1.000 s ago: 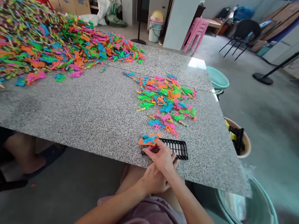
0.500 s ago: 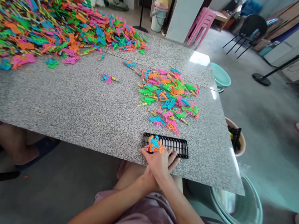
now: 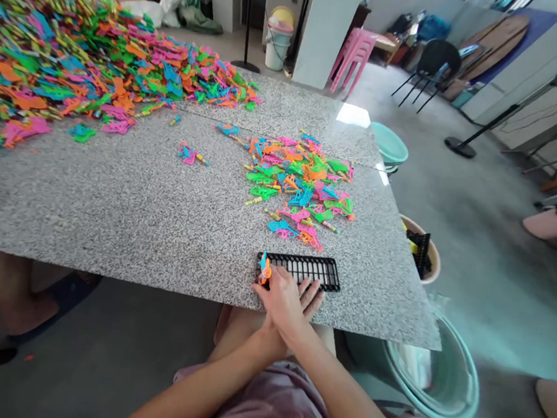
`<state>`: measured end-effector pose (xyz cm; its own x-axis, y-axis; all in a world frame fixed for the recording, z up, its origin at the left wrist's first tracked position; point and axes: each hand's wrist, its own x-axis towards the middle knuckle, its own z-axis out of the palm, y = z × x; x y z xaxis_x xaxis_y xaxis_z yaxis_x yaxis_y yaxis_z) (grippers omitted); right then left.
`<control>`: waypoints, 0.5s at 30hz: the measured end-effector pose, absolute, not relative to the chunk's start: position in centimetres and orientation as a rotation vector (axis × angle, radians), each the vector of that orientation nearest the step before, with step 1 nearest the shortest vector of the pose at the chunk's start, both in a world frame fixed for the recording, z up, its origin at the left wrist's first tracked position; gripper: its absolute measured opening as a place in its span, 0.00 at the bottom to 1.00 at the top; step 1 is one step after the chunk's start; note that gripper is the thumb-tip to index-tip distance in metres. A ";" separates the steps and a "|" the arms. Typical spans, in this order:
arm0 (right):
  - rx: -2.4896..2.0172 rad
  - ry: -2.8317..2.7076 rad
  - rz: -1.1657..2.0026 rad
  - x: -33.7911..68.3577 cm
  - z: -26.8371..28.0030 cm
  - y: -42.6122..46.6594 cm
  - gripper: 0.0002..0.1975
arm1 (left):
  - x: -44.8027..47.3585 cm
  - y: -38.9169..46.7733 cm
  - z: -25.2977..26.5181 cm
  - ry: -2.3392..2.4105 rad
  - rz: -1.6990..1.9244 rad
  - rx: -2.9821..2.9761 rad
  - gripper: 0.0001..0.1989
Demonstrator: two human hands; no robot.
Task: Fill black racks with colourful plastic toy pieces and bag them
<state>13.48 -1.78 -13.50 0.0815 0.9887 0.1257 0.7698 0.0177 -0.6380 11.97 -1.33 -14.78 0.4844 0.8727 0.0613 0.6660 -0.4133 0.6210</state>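
A black slotted plastic rack [image 3: 302, 269] lies near the table's front edge. My forearms cross, the right one on top. My right hand [image 3: 282, 300] is at the rack's left end, its fingers closed on a small orange and blue plastic toy [image 3: 265, 269]. That toy appears narrow and upright; whether it sits in a slot I cannot tell. My left hand [image 3: 312, 299], partly hidden beneath the right, rests with its fingers spread against the rack's near edge. Just beyond lies a loose group of bright plastic toys [image 3: 301, 195], some with thin striped sticks.
A large heap of similar toys [image 3: 99, 61] covers the back left of the speckled table [image 3: 132, 212]. One small cluster [image 3: 193, 155] lies apart. Right of the table stand a green tub [image 3: 469, 385], a basin with black racks [image 3: 433, 267] and a turquoise basin [image 3: 389, 143].
My right hand has turned the toy from lying broad side up to edge-on at the rack's left end. My left hand keeps its place on the rack. The whole view has shifted slightly.
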 end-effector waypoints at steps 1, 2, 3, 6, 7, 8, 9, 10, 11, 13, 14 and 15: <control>-1.767 -1.836 0.509 14.2 -12.9 -0.9 0.18 | 11.9 -1.4 -14.5 1.279 0.502 2.212 0.18; -1.698 -1.945 0.525 15.1 -12.1 0.3 0.16 | 11.8 -1.6 -14.2 1.288 0.491 2.233 0.19; -1.610 -2.035 0.538 16.2 -11.2 2.0 0.15 | 11.6 -1.8 -13.9 1.283 0.476 2.281 0.22; -1.575 -2.066 0.439 19.8 -8.5 7.8 0.15 | 10.7 -2.2 -12.9 1.269 0.445 2.386 0.36; -1.676 -2.022 0.378 20.8 -7.9 9.5 0.14 | 10.4 -2.3 -12.6 1.266 0.436 2.416 0.39; -1.781 -2.002 0.347 21.5 -7.4 10.8 0.13 | 10.2 -2.3 -12.4 1.263 0.427 2.441 0.41; -1.878 -2.008 0.354 21.9 -7.1 11.7 0.12 | 10.0 -2.4 -12.2 1.261 0.413 2.464 0.41; -1.944 -2.048 0.398 22.2 -6.9 12.1 0.11 | 9.8 -2.5 -12.0 1.262 0.395 2.490 0.41; -1.974 -2.108 0.461 22.4 -6.8 12.2 0.10 | 9.7 -2.7 -11.9 1.266 0.375 2.519 0.40; -1.969 -2.219 0.554 22.7 -6.4 11.5 0.11 | 9.5 -3.1 -11.8 1.280 0.334 2.585 0.40; -1.941 -2.269 0.585 23.0 -6.1 11.1 0.13 | 9.4 -3.4 -11.8 1.284 0.313 2.618 0.41; -1.900 -2.319 0.626 23.2 -5.8 10.8 0.14 | 9.3 -3.7 -11.7 1.290 0.296 2.644 0.41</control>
